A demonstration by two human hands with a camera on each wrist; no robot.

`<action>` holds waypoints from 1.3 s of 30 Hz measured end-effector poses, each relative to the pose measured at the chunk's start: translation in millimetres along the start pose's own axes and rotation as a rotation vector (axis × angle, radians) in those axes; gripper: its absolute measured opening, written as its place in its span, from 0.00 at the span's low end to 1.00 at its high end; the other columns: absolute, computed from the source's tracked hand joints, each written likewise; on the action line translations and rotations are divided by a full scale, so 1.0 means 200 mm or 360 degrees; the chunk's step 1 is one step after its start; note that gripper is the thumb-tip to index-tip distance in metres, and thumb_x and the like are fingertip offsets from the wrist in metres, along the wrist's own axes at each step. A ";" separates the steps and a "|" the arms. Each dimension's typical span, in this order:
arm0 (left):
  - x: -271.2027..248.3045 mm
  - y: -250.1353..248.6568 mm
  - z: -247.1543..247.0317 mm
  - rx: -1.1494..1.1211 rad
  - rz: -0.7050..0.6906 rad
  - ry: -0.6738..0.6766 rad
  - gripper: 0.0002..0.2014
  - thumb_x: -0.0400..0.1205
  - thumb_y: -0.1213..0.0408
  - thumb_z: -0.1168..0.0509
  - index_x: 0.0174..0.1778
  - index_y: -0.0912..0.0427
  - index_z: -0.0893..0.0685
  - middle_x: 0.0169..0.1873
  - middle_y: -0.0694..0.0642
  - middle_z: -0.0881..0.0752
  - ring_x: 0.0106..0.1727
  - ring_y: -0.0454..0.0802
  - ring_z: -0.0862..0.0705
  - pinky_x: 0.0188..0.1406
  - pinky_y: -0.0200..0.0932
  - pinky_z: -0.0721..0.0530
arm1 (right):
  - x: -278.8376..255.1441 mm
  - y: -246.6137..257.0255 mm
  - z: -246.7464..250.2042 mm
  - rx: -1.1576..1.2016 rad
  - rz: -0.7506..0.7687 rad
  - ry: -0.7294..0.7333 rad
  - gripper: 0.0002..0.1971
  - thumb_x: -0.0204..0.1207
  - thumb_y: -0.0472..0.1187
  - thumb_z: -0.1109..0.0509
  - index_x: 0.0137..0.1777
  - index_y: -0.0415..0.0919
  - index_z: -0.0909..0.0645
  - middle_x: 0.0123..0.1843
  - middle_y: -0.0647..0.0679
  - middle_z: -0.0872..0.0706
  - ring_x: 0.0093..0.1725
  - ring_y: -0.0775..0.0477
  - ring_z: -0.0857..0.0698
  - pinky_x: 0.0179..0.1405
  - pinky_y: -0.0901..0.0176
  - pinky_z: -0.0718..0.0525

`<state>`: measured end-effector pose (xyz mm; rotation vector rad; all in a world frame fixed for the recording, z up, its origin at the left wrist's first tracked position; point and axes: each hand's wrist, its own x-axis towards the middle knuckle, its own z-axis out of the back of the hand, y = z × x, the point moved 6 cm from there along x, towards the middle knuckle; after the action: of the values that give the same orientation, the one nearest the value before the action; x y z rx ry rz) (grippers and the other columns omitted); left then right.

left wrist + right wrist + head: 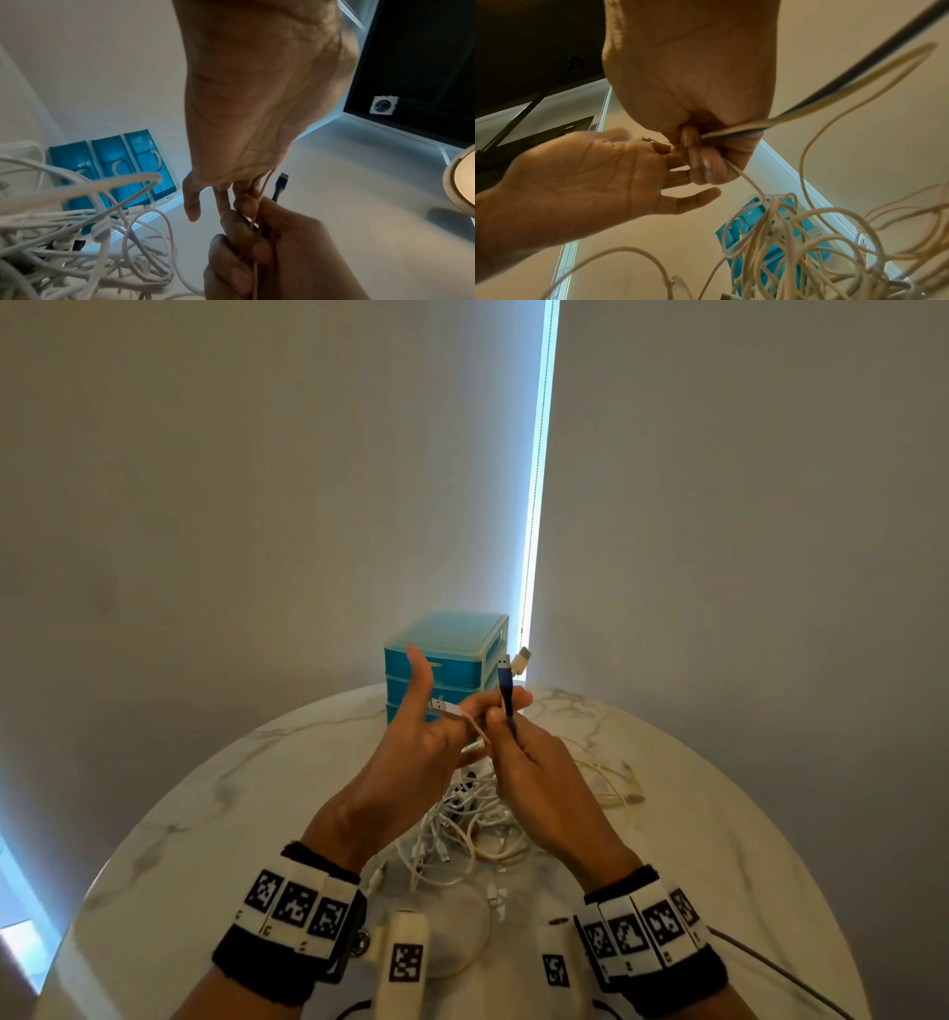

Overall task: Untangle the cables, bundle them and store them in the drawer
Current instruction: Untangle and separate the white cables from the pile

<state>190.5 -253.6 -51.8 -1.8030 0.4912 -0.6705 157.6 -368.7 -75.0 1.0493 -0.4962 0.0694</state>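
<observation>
A tangle of white cables lies mid-table, partly hidden by my hands, and also shows in the wrist views. My right hand is raised over it, fingers curled round a blue cable and a white cable, whose plug stands upright beside the blue one. My left hand has its thumb up and fingers straight, touching the right hand. A white USB plug lies across those fingers. Behind stands the blue drawer unit with all drawers closed.
The round marble table stands against a grey wall. A cream cable trails right of the tangle. A grey cord runs off the near right edge. A bright window slit sits behind the drawers.
</observation>
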 end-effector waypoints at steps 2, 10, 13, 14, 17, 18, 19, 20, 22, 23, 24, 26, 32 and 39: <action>0.01 0.00 -0.02 0.0238 -0.0029 -0.0086 0.37 0.86 0.28 0.57 0.81 0.45 0.22 0.78 0.55 0.15 0.83 0.54 0.21 0.87 0.67 0.30 | 0.02 -0.01 -0.03 0.0099 -0.0040 0.0014 0.39 0.82 0.79 0.48 0.64 0.46 0.16 0.41 0.53 0.14 0.33 0.60 0.17 0.41 0.59 0.16; -0.01 -0.05 -0.05 0.0726 -0.0254 -0.0342 0.27 0.92 0.38 0.52 0.50 0.30 0.05 0.52 0.23 0.10 0.59 0.20 0.16 0.67 0.49 0.14 | -0.04 0.05 -0.07 -0.0048 0.0287 0.0225 0.17 0.92 0.42 0.48 0.41 0.53 0.27 0.33 0.58 0.26 0.31 0.62 0.25 0.35 0.68 0.28; 0.00 -0.06 -0.04 0.0753 -0.0290 -0.0380 0.33 0.91 0.35 0.57 0.55 0.39 0.04 0.55 0.28 0.09 0.61 0.24 0.14 0.67 0.46 0.11 | -0.04 0.06 -0.07 -0.0055 0.0226 0.0294 0.14 0.90 0.45 0.44 0.41 0.49 0.26 0.32 0.59 0.24 0.31 0.60 0.27 0.36 0.67 0.30; 0.01 -0.07 -0.04 0.0738 -0.0318 -0.0389 0.33 0.92 0.35 0.57 0.57 0.39 0.04 0.57 0.32 0.08 0.63 0.27 0.13 0.68 0.48 0.11 | -0.04 0.06 -0.05 0.0002 0.0171 0.0324 0.15 0.91 0.45 0.41 0.41 0.45 0.23 0.31 0.58 0.22 0.31 0.60 0.27 0.36 0.64 0.29; 0.02 -0.11 0.01 0.0604 -0.0433 -0.0522 0.29 0.94 0.38 0.57 0.53 0.34 0.07 0.54 0.46 0.04 0.62 0.39 0.09 0.67 0.48 0.15 | -0.02 0.08 0.02 -0.0137 0.0115 0.0366 0.14 0.89 0.47 0.33 0.44 0.39 0.19 0.33 0.54 0.19 0.31 0.59 0.24 0.36 0.60 0.24; 0.02 -0.13 0.04 0.0536 -0.0452 -0.0604 0.29 0.95 0.39 0.55 0.49 0.40 0.08 0.49 0.50 0.04 0.58 0.42 0.08 0.64 0.46 0.16 | 0.00 0.08 0.06 -0.0267 0.0124 0.0357 0.14 0.88 0.49 0.32 0.44 0.41 0.18 0.32 0.54 0.18 0.31 0.60 0.23 0.35 0.61 0.23; 0.02 -0.17 0.06 0.0430 -0.0470 -0.0672 0.30 0.95 0.39 0.53 0.42 0.46 0.10 0.43 0.52 0.04 0.53 0.48 0.07 0.63 0.47 0.15 | 0.03 0.07 0.11 -0.0391 0.0145 0.0326 0.14 0.87 0.51 0.30 0.42 0.45 0.17 0.32 0.54 0.17 0.31 0.60 0.22 0.35 0.60 0.22; 0.03 -0.20 0.08 0.0260 -0.0503 -0.0683 0.30 0.95 0.41 0.51 0.36 0.50 0.13 0.35 0.52 0.08 0.46 0.51 0.08 0.63 0.50 0.14 | 0.05 0.06 0.16 -0.0511 0.0161 0.0295 0.15 0.87 0.52 0.30 0.40 0.48 0.18 0.32 0.54 0.17 0.31 0.59 0.21 0.35 0.59 0.22; 0.04 -0.28 0.10 -0.0200 -0.0591 -0.0541 0.27 0.96 0.45 0.48 0.32 0.52 0.23 0.24 0.50 0.24 0.31 0.48 0.18 0.52 0.49 0.11 | 0.12 0.06 0.27 -0.0695 0.0149 0.0235 0.16 0.88 0.52 0.29 0.38 0.50 0.20 0.32 0.54 0.17 0.31 0.56 0.21 0.33 0.59 0.26; 0.04 -0.33 0.10 -0.0351 -0.0612 -0.0448 0.26 0.96 0.45 0.47 0.33 0.52 0.26 0.23 0.48 0.30 0.27 0.45 0.26 0.41 0.45 0.13 | 0.16 0.04 0.34 -0.0757 0.0128 0.0188 0.16 0.88 0.52 0.28 0.38 0.49 0.20 0.32 0.53 0.17 0.31 0.55 0.21 0.32 0.58 0.27; 0.04 -0.38 0.10 -0.0415 -0.0618 -0.0374 0.25 0.96 0.45 0.47 0.34 0.51 0.29 0.22 0.47 0.35 0.25 0.44 0.33 0.33 0.41 0.19 | 0.22 0.01 0.42 -0.0825 0.0104 0.0120 0.17 0.88 0.53 0.28 0.37 0.49 0.21 0.32 0.53 0.16 0.31 0.53 0.20 0.32 0.56 0.26; 0.02 -0.47 0.11 -0.0365 -0.0637 -0.0316 0.24 0.96 0.44 0.47 0.34 0.50 0.32 0.23 0.47 0.39 0.24 0.44 0.41 0.26 0.40 0.33 | 0.33 -0.06 0.62 -0.0958 0.0074 -0.0069 0.24 0.86 0.64 0.33 0.34 0.50 0.22 0.33 0.51 0.15 0.36 0.47 0.15 0.38 0.53 0.22; -0.06 -0.70 0.16 -0.0071 -0.0755 -0.0457 0.25 0.94 0.44 0.43 0.32 0.48 0.38 0.24 0.47 0.43 0.25 0.46 0.47 0.25 0.43 0.44 | 0.42 -0.10 1.13 -0.1612 -0.0609 -0.0388 0.42 0.86 0.76 0.48 0.49 0.40 0.07 0.54 0.38 0.11 0.51 0.32 0.13 0.53 0.42 0.13; -0.03 -0.73 0.11 0.0238 -0.0723 -0.0598 0.27 0.92 0.43 0.39 0.28 0.47 0.36 0.23 0.46 0.39 0.26 0.48 0.44 0.25 0.42 0.41 | 0.51 -0.05 1.17 -0.0400 -0.0908 -0.0318 0.21 0.91 0.49 0.29 0.49 0.30 0.07 0.43 0.38 0.10 0.35 0.42 0.09 0.41 0.53 0.06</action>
<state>201.1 -186.8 79.7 -1.8541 -0.2230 -0.6301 165.8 -589.3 54.2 0.9200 -0.3578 -0.5938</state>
